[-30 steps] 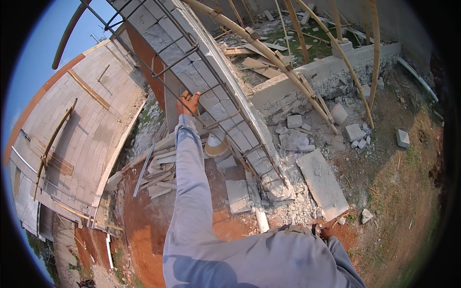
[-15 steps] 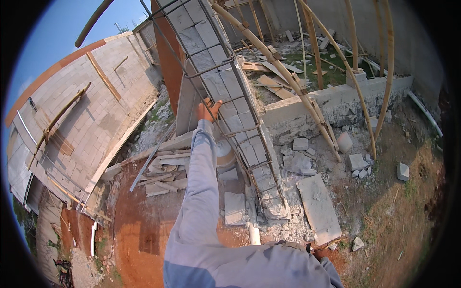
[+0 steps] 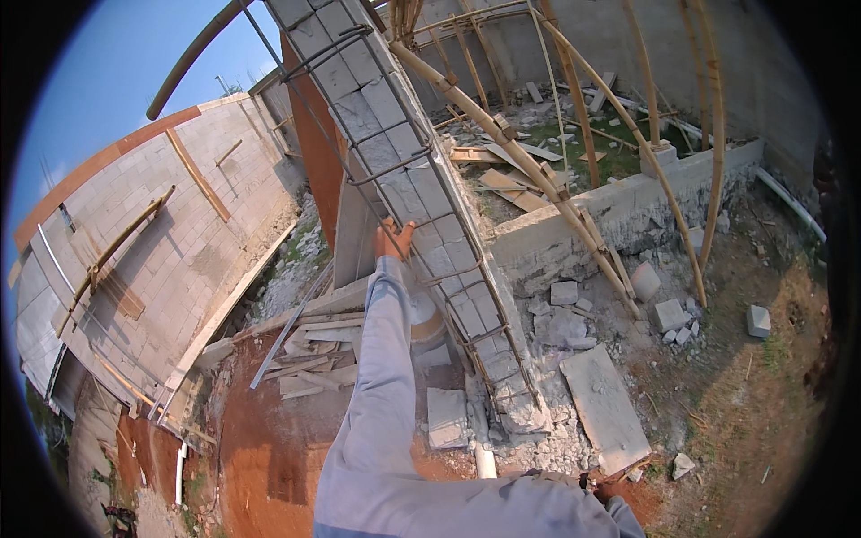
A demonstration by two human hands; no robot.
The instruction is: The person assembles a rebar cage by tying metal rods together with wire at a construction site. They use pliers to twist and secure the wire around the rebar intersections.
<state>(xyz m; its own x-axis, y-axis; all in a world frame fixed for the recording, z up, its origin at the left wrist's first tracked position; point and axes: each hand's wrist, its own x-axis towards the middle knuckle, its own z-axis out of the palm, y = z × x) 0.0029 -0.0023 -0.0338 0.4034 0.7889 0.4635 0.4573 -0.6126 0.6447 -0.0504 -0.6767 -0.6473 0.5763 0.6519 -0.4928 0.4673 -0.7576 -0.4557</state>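
One rebar cage [image 3: 437,221], made of long bars tied with stirrups, is set along the narrow face of a concrete-block wall [image 3: 432,199], which is seen slanting from upper left to lower center. One of its long bars is grasped by the left hand [image 3: 395,240], the fingers being curled about the steel at the end of an outstretched arm. The right hand [image 3: 612,491] is seen low beside the torso, partly hidden; whether it is clenched or released cannot be told.

Just behind the left forearm, a pile of wood offcuts [image 3: 309,363] is spread on reddish soil. Near the foot of the cage, a square slab [image 3: 447,417] and a white pipe [image 3: 485,462] are found, with broken rubble [image 3: 556,439] scattered beside them. Farther right, a long flat panel [image 3: 605,408] is laid on the ground.

Beyond the wall, a thick bamboo pole [image 3: 525,157] is propped at a slant, its lower end set before a low wall [image 3: 619,190]. At far left, a larger block wall [image 3: 215,197] is topped by a reddish-brown band.
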